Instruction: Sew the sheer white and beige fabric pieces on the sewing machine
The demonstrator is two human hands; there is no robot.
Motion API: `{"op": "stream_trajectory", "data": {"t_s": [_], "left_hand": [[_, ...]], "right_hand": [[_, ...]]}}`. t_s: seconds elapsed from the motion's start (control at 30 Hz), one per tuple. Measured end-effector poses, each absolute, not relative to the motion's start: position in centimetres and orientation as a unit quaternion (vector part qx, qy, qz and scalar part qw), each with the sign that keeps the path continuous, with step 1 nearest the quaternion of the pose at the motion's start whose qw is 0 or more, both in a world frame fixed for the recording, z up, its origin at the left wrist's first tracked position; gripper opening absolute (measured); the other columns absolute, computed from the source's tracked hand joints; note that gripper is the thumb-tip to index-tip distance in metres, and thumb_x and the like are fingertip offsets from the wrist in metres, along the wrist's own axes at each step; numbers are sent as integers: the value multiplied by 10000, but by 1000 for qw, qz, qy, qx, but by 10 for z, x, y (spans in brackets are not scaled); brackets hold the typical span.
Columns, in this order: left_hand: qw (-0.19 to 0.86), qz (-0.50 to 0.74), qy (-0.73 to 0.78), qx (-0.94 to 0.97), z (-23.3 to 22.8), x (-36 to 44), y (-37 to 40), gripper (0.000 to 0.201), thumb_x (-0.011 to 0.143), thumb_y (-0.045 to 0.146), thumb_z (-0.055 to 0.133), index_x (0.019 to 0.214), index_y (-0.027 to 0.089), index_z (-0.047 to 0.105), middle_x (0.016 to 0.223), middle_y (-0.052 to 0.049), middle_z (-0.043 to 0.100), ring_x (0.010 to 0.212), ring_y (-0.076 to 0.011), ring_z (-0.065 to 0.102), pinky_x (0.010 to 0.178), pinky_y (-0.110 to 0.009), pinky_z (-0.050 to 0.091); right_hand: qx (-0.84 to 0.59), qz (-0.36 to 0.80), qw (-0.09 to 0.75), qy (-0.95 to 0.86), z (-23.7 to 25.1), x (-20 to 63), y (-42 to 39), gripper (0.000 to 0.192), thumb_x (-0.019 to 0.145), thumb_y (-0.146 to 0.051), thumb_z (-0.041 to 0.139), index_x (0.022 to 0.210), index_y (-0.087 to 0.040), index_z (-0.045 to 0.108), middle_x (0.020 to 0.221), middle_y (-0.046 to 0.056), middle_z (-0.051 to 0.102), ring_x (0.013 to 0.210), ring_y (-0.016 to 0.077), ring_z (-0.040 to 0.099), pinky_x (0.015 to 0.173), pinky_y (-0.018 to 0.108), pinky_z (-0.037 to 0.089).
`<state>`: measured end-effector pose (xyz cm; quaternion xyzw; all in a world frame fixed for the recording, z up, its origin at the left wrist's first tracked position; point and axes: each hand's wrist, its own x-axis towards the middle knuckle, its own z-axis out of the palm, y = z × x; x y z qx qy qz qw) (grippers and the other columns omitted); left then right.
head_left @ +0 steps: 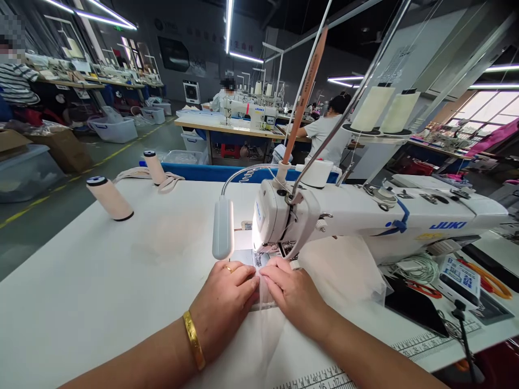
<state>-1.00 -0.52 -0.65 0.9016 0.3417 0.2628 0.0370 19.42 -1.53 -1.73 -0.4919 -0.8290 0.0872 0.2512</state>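
Observation:
Sheer pale fabric (271,329) runs from the sewing machine's needle area down toward the table's front edge, and more of it spreads to the right under the machine arm. My left hand (229,289), with a ring and a gold bangle, pinches the fabric just left of the presser foot. Against its fingertips, my right hand (290,289) pinches the same fabric from the right. The white sewing machine (279,216) stands directly ahead of both hands. A small lamp (223,227) lights the needle area. Fingertips hide the exact stitching spot.
Two thread cones (109,199) stand at the back left beside a fabric strip (133,173). At right lie a black phone-like slab (421,308), a coiled cable (417,268) and a white box (460,278). Printed rulers (324,378) mark the front edge. Other people work behind.

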Motion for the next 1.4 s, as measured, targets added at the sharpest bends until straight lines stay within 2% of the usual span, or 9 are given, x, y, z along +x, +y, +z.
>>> {"op": "stream_trajectory", "data": {"t_s": [0.77, 0.9, 0.93, 1.0, 1.07, 1.1, 1.17, 1.27, 1.4], "left_hand": [[62, 199, 370, 905, 0, -14, -4, 228, 944, 180, 590, 1149, 229, 678, 1249, -82, 729, 1138, -319, 644, 950, -517, 403], [113, 154, 375, 907, 15, -21, -14, 471, 728, 513, 860, 1086, 255, 695, 1252, -92, 694, 1175, -370, 602, 982, -553, 396], [125, 135, 368, 911, 19, -23, -17, 590, 621, 595, 906, 1058, 256, 701, 1249, -95, 683, 1170, -384, 597, 979, -556, 407], [140, 109, 353, 919, 22, -25, -22, 663, 522, 606, 944, 1030, 255, 703, 1235, -91, 671, 1144, -387, 603, 968, -547, 434], [139, 124, 335, 924, 19, -26, -24, 356, 716, 386, 867, 991, 245, 691, 1208, -67, 678, 1102, -327, 626, 953, -491, 464], [137, 145, 328, 923, 16, -25, -24, 156, 811, 224, 745, 949, 232, 674, 1167, -53, 689, 1057, -281, 638, 931, -445, 479], [136, 196, 334, 912, 8, -23, -20, 227, 831, 11, 497, 830, 210, 607, 998, -35, 698, 901, -206, 636, 822, -349, 496], [164, 251, 377, 876, 1, -17, -10, 229, 823, 25, 396, 771, 219, 506, 763, -11, 611, 696, -179, 552, 652, -293, 459], [244, 252, 411, 841, 5, -10, 2, 187, 768, 110, 438, 889, 222, 526, 814, -9, 614, 720, -190, 554, 656, -297, 462]], "right_hand": [[-496, -12, 256, -830, -25, 200, -6, 306, 949, -76, 492, 1106, -218, 713, 1053, 105, 723, 939, 264, 641, 740, 358, 514], [-462, 39, 234, -855, -6, 208, -17, 226, 1014, -155, 511, 1135, -220, 691, 1148, 107, 716, 942, 260, 647, 794, 388, 523], [-443, 65, 224, -866, 1, 210, -21, 172, 1010, -217, 582, 1147, -225, 686, 1177, 99, 713, 977, 267, 647, 829, 397, 525], [-396, 129, 191, -889, 16, 213, -27, 332, 910, -386, 778, 1195, -252, 673, 1229, 74, 701, 1102, 292, 625, 928, 413, 515], [-371, 161, 174, -898, 25, 215, -30, 393, 845, -446, 841, 1166, -284, 684, 1218, 48, 699, 1131, 288, 615, 956, 407, 501], [-368, 164, 178, -898, 28, 216, -30, 291, 884, -418, 808, 1121, -293, 695, 1174, 38, 707, 1100, 273, 624, 940, 396, 499], [-365, 160, 197, -896, 26, 215, -29, 52, 1001, -307, 662, 1029, -290, 702, 1044, 29, 720, 1000, 238, 641, 885, 371, 493], [-376, 171, 232, -881, 17, 213, -26, 197, 1056, -216, 491, 1021, -269, 677, 940, 28, 716, 892, 215, 635, 828, 356, 480], [-428, 182, 292, -836, 7, 210, -24, 229, 1050, -212, 415, 1056, -249, 641, 908, 28, 714, 829, 210, 622, 781, 344, 470]]}}
